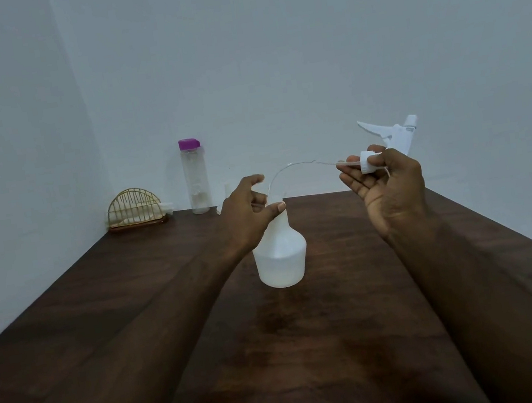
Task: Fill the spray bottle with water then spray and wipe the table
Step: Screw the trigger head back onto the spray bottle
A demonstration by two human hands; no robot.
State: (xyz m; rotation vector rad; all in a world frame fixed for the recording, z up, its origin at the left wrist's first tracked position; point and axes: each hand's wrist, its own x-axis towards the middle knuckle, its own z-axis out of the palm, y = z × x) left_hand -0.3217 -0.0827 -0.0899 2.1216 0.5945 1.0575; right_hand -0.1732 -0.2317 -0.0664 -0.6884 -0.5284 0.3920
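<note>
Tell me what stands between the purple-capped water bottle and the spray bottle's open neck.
Only the left hand, curled round the spray bottle at its neck, on the side facing the water bottle. The dip tube arcs above the mouth.

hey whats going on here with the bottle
A person has taken the spray head off a white spray bottle standing on the dark wooden table. The right hand holds the head, its dip tube still arcing into the neck, where the left hand grips. A purple-capped water bottle waits at the back.
</note>
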